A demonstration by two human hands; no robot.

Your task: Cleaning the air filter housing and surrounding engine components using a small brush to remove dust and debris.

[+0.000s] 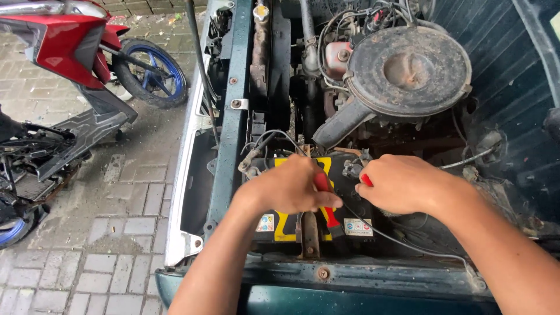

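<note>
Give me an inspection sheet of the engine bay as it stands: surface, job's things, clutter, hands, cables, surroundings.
Surface: green front panel of the car, rusty and dirty.
Job's things: black and yellow battery under a rusty hold-down bracket; red-handled tool lying across it.
Clutter: nothing seen loose on the battery top.
Hands: left hand gripping the red-handled tool; right hand closed by the battery terminal, something red showing at its fingers.
Cables: thin grey cable running across the battery toward the right; tangled wires behind the round air cleaner.
Surroundings: red scooter and another motorbike on the brick paving, left.
</note>
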